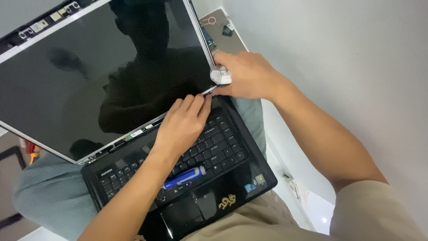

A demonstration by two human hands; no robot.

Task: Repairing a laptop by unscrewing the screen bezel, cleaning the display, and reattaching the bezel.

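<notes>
A bare LCD screen panel (pixel 102 76), its bezel off, fills the view from nine to twelve o'clock, tilted above a black laptop (pixel 223 178) resting on the person's lap. The panel looks thin, glassy and fragile, likely light but easily flexed; its metal edge frame seems the safest hold. The right hand (pixel 247 73), at one o'clock, is clenched around the panel's lower right corner and hinge bracket (pixel 221 75). The left hand (pixel 183 127), at centre, presses fingertips against the bottom edge, grasping nothing. A blue-handled screwdriver (pixel 185 177) lies on the keyboard at six o'clock.
</notes>
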